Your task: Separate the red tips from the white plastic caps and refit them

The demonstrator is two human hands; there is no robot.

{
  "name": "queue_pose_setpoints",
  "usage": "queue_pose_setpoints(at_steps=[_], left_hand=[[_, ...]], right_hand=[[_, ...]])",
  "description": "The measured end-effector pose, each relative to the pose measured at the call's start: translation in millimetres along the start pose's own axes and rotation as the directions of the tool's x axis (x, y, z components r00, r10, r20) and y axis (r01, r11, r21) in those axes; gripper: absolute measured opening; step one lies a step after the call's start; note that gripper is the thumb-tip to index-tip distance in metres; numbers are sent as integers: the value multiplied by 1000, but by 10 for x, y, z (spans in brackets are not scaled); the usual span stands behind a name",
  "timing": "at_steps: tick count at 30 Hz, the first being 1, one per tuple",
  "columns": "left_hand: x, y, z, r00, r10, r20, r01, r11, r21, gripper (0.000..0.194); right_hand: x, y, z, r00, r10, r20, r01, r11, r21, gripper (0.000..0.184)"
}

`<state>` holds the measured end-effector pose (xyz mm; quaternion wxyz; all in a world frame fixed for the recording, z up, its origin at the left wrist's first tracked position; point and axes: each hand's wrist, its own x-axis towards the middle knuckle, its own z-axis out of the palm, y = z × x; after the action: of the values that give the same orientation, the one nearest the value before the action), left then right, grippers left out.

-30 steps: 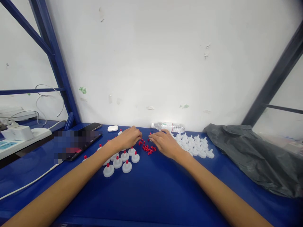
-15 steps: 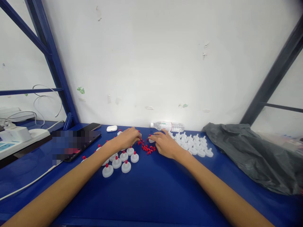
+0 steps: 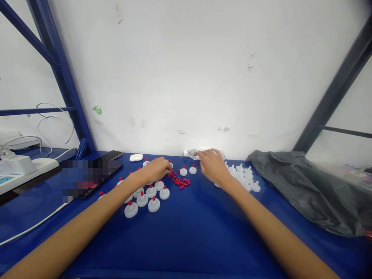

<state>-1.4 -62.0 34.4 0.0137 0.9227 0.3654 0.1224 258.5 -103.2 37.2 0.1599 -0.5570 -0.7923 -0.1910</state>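
Note:
My left hand [image 3: 159, 169] is closed, fingertips pinched together at the edge of a pile of small red caps [image 3: 181, 182]; whatever they hold is hidden. Under and around that wrist stand several white round nozzle lids with red tips [image 3: 154, 204]. My right hand [image 3: 212, 164] hovers over the near side of a clear plastic bottle [image 3: 192, 154], fingers apart and bent down, with nothing visible in them. Between the hands two red-tipped white lids [image 3: 183, 171] stand upright. Right of my right hand sits a cluster of white nozzle lids without red tips [image 3: 245, 176], partly covered by the hand.
A dark grey plastic bag [image 3: 302, 186] lies on the blue table [image 3: 186, 232] at the right. Phones [image 3: 107, 174], a white earbud case [image 3: 136, 157], a cable [image 3: 35, 228] and a power strip [image 3: 26, 172] are at the left. The wall closes off the back.
My right hand has moved right, away from the red caps toward the bottle and the untipped lids. Two red-tipped lids now show where it was. My left hand has stayed nearly still.

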Motion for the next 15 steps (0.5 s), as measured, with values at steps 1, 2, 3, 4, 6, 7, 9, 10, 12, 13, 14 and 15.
queue_pose_setpoints(at_steps=[1, 2, 3, 4, 6, 7, 9, 10, 12, 13, 14, 15], left_hand=[[2, 2, 0, 1000, -7, 6, 7, 1000, 5, 20], [5, 4, 2, 1000, -15, 12, 15, 1000, 9, 20], [8, 6, 4, 1000, -23, 19, 23, 1000, 13, 21], [12, 8, 6, 999, -31, 24, 30, 999, 17, 21], [17, 12, 9, 998, -44, 33, 44, 999, 23, 22], [19, 14, 10, 998, -50, 38, 49, 998, 25, 23], [20, 18, 9, 997, -61, 46, 59, 998, 25, 23], [20, 19, 9, 997, -65, 48, 64, 998, 24, 23], [20, 18, 10, 996, -72, 51, 71, 997, 20, 21], [20, 16, 12, 996, -74, 52, 73, 997, 17, 21], [20, 14, 15, 996, -75, 53, 75, 997, 13, 20], [21, 11, 18, 996, -76, 54, 76, 997, 8, 20]], right_hand=[[9, 66, 2, 998, 55, 2, -55, 998, -21, 39], [12, 131, 16, 995, 99, 12, -99, 994, -36, 36], [11, 191, 38, 990, 139, 27, -138, 989, -51, 34], [6, 243, 67, 984, 173, 45, -170, 983, -66, 33], [-9, 319, 137, 972, 218, 87, -211, 974, -87, 33], [-16, 342, 172, 967, 230, 109, -221, 971, -92, 33], [-25, 364, 237, 960, 237, 152, -225, 970, -95, 33], [-26, 367, 263, 957, 234, 172, -220, 971, -93, 32], [-23, 368, 302, 953, 220, 206, -207, 975, -85, 32], [-20, 369, 315, 952, 213, 219, -200, 977, -80, 33], [-16, 371, 323, 952, 205, 229, -192, 978, -75, 34], [-13, 374, 329, 952, 196, 237, -185, 980, -68, 35]])
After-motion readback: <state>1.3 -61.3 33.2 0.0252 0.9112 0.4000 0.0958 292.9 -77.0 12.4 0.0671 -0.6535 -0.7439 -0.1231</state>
